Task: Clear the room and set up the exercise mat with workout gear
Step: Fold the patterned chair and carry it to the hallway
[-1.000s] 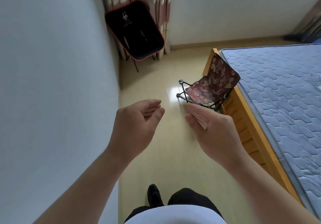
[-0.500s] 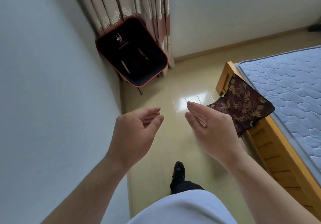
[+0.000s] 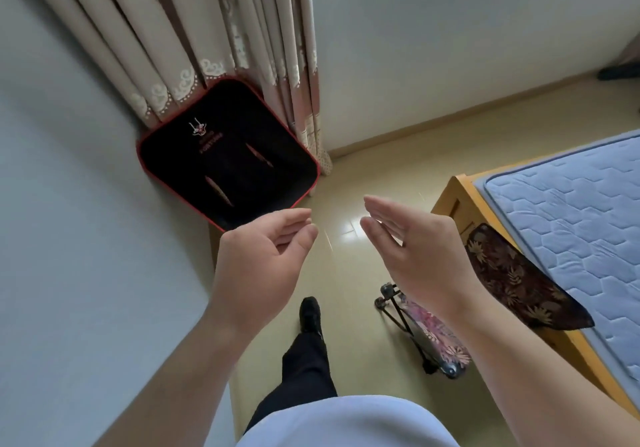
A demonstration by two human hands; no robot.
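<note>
While black chair (image 3: 228,169) tilts back cornerward, left hand (image 3: 256,266) curls loosely — right hand (image 3: 415,256) flat.

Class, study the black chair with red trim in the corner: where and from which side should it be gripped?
Probably grip the black chair by its red-trimmed rim at both side edges, coming from the open floor side; wall and curtain block its back.

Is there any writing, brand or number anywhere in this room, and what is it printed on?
Black fabric chair with red trim: small red-and-white emblem above reddish lettering, too blurred to read.
Nothing else in view carries writing.
</note>
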